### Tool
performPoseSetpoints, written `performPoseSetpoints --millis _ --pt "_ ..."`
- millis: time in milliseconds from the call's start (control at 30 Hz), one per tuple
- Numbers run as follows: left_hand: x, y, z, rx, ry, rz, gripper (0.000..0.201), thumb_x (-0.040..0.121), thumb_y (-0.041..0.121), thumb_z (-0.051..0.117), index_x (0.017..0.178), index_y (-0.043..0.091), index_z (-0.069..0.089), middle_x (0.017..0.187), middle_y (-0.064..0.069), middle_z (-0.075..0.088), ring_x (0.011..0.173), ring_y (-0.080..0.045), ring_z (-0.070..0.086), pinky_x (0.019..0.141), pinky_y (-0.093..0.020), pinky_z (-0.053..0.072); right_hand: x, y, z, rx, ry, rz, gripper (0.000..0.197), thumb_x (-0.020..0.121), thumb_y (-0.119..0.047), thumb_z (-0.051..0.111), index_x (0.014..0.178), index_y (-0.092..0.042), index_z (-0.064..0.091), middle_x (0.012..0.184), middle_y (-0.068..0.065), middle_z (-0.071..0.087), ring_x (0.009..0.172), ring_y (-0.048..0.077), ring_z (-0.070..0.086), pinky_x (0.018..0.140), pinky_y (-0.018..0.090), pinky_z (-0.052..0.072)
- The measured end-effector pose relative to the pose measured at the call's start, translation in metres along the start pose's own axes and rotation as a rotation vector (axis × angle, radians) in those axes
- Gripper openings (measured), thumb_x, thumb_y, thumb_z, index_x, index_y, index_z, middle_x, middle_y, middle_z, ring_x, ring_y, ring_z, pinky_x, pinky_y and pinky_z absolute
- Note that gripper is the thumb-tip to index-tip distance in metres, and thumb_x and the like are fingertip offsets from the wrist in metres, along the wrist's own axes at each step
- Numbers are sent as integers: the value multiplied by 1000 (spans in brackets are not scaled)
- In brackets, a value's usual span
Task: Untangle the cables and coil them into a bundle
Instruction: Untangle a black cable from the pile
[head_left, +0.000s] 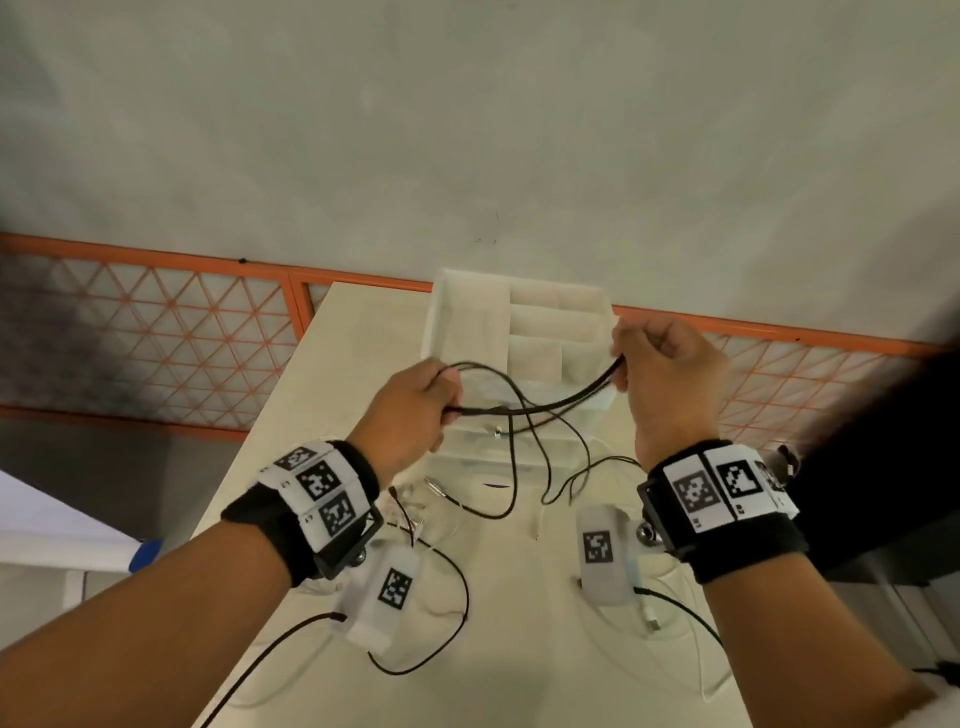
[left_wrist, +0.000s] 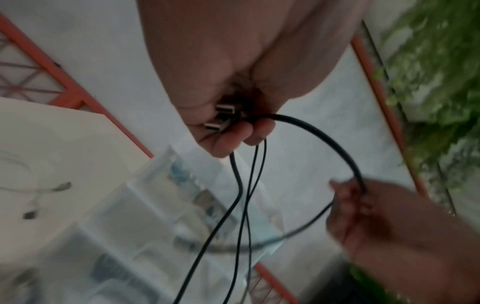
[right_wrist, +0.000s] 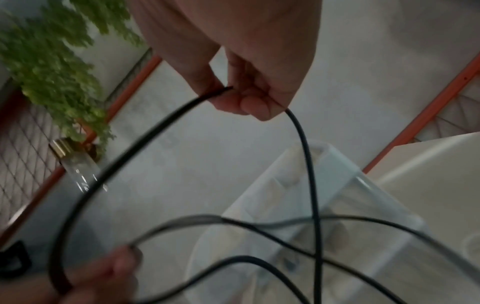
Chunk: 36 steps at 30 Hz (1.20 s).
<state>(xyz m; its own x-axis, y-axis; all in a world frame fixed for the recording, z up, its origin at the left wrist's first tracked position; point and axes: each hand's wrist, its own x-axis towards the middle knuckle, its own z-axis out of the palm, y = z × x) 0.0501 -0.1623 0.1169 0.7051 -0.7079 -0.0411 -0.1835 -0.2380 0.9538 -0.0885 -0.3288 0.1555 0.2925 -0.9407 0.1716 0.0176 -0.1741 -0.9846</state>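
Several thin black cables (head_left: 545, 402) hang in a slack span between my two raised hands above the cream table (head_left: 358, 332). My left hand (head_left: 447, 397) grips one gathered end, and two USB plugs (left_wrist: 221, 117) show inside its curled fingers (left_wrist: 233, 142). My right hand (head_left: 622, 370) pinches the thicker cable (right_wrist: 145, 139) at a bend between thumb and fingers (right_wrist: 249, 107). Loose black strands (head_left: 514, 483) drop from the span and trail onto the table, crossing one another. How far they are knotted is hidden.
A clear plastic organiser box (head_left: 467, 322) stands on the table under the hands. White cables (head_left: 698, 654) lie near the front. An orange mesh railing (head_left: 156, 312) runs beyond the table's far edge. A green plant (left_wrist: 428, 82) and a glass bottle (right_wrist: 78, 168) stand off to the right.
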Motion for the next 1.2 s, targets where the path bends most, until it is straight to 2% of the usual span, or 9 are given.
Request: performPoseSetpoints --millis 167,267,367,600,733,800,900,1000,1200 --pt "15 2 -15 288 106 139 28 104 32 37 86 16 52 73 -7 61 62 -26 55 63 -38 48 8 23 -15 -177 32 174 16 78 -19 63 77 -9 75 50 -5 52 53 20 43 56 31 39" --pt "11 -17 -16 503 -21 132 28 104 36 35 84 22 48 69 -10 62 62 -31 57 61 -38 46 20 16 -22 -169 173 93 21 79 -18 58 70 -1 66 56 9 45 55 24 39 55 33 36" --pt "9 -32 -13 563 -116 72 30 104 34 34 77 24 44 63 -4 54 62 -27 50 64 -37 43 31 10 -24 -167 234 -57 28 82 -19 48 58 -14 61 55 4 50 56 25 44 54 32 36" --pt "7 -32 -21 533 -161 -66 35 105 30 36 72 22 47 69 2 55 72 -23 52 71 -38 40 61 50 -48 -318 199 -34 23 100 -16 51 107 -25 71 96 3 75 81 21 73 54 15 50" --pt "9 -7 -20 267 -62 -36 33 103 24 42 78 10 57 62 1 55 63 -18 48 66 -37 41 49 82 -48 -709 -136 119 50 92 -48 58 136 -23 59 135 8 64 117 28 64 103 42 48" --pt "11 7 -14 236 -47 -8 33 104 24 41 84 5 60 60 3 56 57 -15 43 58 -29 35 31 73 -33 -840 -202 75 59 93 -51 60 142 -19 53 144 15 53 127 35 55 107 43 42" --pt "15 20 -3 160 -43 14 33 104 21 41 86 2 62 59 2 59 52 -13 42 54 -27 34 -16 44 -7 -632 -131 -315 42 88 -51 67 118 -20 68 120 8 59 89 22 65 80 33 53" --pt "14 31 7 24 -94 6 32 104 20 42 80 9 60 58 -2 60 46 -11 40 47 -22 33 -49 33 18 -587 -380 -558 37 82 -41 72 116 -27 67 97 -6 56 69 4 49 58 26 49" --pt "4 16 7 18 -192 65 30 106 21 39 82 13 57 63 3 63 58 -4 49 59 -13 39 -14 18 12 -492 -320 -416 11 92 -16 68 89 -19 78 64 -16 64 52 -3 55 55 7 38"
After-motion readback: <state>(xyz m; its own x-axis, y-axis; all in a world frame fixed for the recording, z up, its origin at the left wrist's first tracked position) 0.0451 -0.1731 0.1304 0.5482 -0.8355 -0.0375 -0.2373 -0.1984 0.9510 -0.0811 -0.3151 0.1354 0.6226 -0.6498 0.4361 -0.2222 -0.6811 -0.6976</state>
